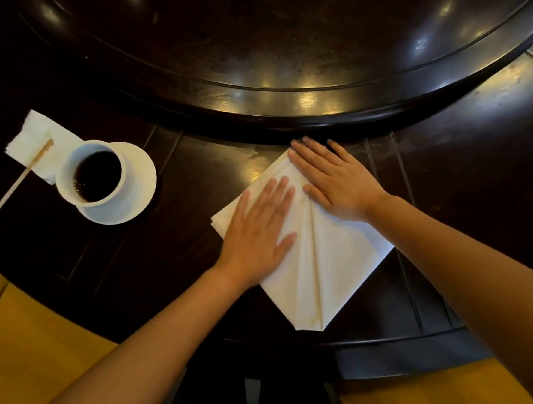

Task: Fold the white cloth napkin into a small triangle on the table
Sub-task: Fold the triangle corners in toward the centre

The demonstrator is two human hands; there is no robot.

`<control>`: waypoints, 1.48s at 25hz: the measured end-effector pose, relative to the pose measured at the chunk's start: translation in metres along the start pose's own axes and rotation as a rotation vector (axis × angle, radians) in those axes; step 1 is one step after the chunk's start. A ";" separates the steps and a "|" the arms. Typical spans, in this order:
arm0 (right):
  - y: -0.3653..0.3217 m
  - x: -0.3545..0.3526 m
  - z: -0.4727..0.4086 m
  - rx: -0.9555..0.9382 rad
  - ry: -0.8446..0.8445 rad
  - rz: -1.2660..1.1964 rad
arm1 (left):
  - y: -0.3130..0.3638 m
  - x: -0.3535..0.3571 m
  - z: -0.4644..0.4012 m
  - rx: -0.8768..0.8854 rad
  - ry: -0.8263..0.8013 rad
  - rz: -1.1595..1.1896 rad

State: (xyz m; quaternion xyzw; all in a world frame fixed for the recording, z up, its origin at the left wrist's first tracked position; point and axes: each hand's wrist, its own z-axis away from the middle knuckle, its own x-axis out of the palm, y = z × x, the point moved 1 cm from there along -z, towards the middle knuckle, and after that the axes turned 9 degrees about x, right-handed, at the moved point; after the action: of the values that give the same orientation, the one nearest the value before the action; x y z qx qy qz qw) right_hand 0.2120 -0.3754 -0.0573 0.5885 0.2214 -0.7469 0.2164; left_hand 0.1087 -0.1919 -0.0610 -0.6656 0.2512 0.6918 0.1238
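The white cloth napkin (320, 267) lies folded on the dark wooden table (195, 228), turned like a diamond with one corner pointing toward me. Creases run down its middle. My left hand (259, 229) rests flat, fingers spread, on the napkin's left part. My right hand (335, 182) lies flat, palm down, on the napkin's far corner. Neither hand grips the cloth; both press on it from above.
A white cup of dark coffee (93, 174) stands on a white saucer (134, 193) at the left. Beyond it a paper napkin (34, 144) carries a wooden stirrer (23, 176). A raised round turntable (265, 92) fills the far side. Yellow seat cushions (32, 343) flank the near edge.
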 end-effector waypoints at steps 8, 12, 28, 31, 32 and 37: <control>-0.011 0.001 0.011 0.099 -0.012 -0.015 | -0.021 0.003 0.037 -0.162 -0.108 0.014; -0.021 0.003 0.025 0.156 0.025 -0.075 | -0.009 -0.008 0.064 -0.184 -0.084 0.114; -0.016 -0.029 0.047 0.835 0.095 -0.342 | -0.014 -0.043 -0.039 -0.565 -0.006 0.258; -0.022 -0.029 0.045 0.840 0.085 -0.358 | -0.018 -0.043 -0.040 -0.543 -0.051 0.263; -0.023 -0.030 0.046 0.838 0.095 -0.371 | -0.019 -0.045 -0.041 -0.533 -0.054 0.273; -0.024 -0.031 0.050 0.847 0.048 -0.488 | -0.023 -0.056 -0.042 -0.562 -0.125 0.384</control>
State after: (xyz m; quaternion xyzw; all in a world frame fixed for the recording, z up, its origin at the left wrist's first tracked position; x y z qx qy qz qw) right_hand 0.1654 -0.3829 -0.0146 0.5728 0.0346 -0.7864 -0.2287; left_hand 0.1611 -0.1848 -0.0093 -0.5707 0.1633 0.7840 -0.1814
